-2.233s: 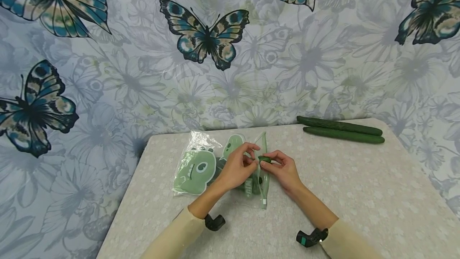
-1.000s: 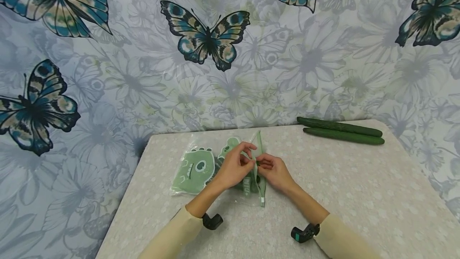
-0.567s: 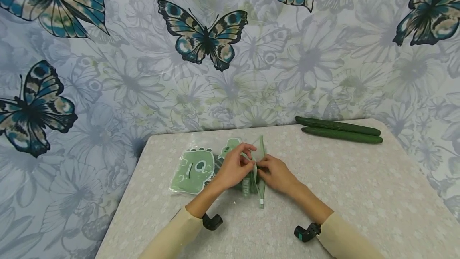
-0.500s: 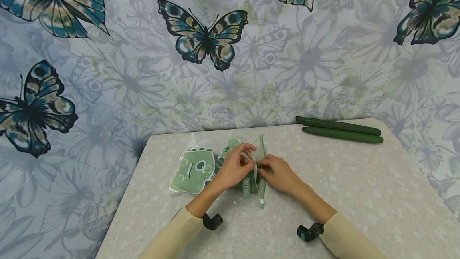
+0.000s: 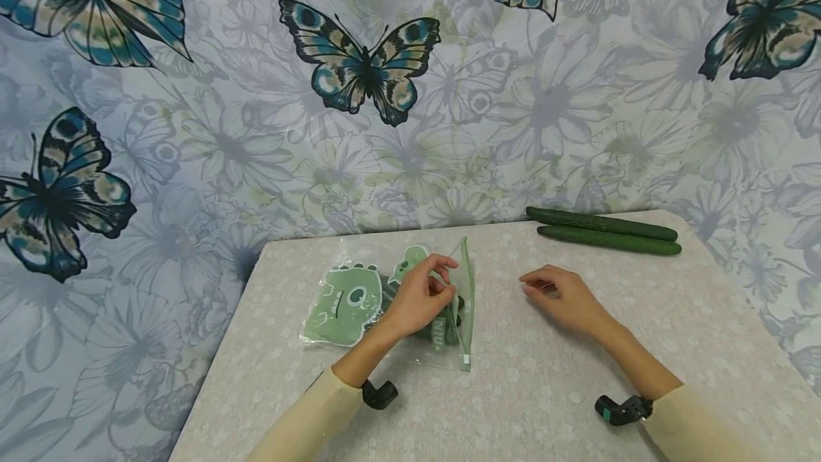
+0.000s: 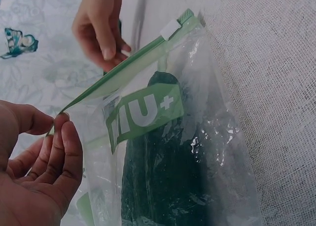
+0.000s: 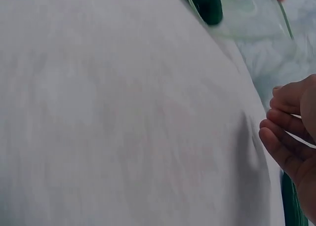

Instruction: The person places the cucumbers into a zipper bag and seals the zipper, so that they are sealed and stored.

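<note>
A clear slider zip bag with a green cartoon print lies on the table's left part. My left hand pinches the rim of its mouth between thumb and fingertips. Inside the bag are dark green cucumbers, partly hidden by the print and the hand; their number is unclear. The mouth gapes toward the right, and a cucumber end shows there in the right wrist view. Apart from the bag, my right hand hovers over the table with loosely curled fingers and nothing in them.
Two long cucumbers, an upper one and a lower one, lie side by side at the back right of the pale cloth-covered table. Behind the table hangs a butterfly-patterned cloth.
My right hand was pushing a cucumber end into the bag's mouth, then let go and moved away to the right. My left hand has kept its pinch on the rim.
</note>
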The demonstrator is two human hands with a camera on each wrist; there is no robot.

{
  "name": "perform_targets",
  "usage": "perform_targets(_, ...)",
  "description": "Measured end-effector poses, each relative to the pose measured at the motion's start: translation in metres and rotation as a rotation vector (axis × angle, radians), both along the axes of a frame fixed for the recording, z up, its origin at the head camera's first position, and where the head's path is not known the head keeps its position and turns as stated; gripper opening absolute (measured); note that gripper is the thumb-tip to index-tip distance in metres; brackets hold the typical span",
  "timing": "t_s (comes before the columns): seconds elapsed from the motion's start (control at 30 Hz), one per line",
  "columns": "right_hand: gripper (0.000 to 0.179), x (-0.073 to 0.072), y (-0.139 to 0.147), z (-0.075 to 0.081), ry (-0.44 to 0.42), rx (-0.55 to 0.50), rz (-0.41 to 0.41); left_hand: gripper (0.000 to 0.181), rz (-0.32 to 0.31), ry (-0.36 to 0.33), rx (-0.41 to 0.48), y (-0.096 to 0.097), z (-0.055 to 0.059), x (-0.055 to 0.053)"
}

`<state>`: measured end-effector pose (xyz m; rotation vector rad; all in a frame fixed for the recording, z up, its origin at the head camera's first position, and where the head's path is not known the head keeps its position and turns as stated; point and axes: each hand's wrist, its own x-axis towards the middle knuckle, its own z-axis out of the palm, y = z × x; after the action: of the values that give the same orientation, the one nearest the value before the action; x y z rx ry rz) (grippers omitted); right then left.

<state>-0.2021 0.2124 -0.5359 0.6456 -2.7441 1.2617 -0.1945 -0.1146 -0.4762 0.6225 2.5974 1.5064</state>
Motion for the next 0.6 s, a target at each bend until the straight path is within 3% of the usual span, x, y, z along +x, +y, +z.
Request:
perform_targets(0.33,0.025,-0.001,0.097,0.014,0.100,0.029,-0.173,0.037,0.013,0.002,-0.001,0.000,-0.003,0.002)
perform_targets(0.6,0.034,-0.005,0.162,0.015,0.137,0.073,-0.352,0.036,0.010,-0.013,0.009,-0.002,-0.001,0.004)
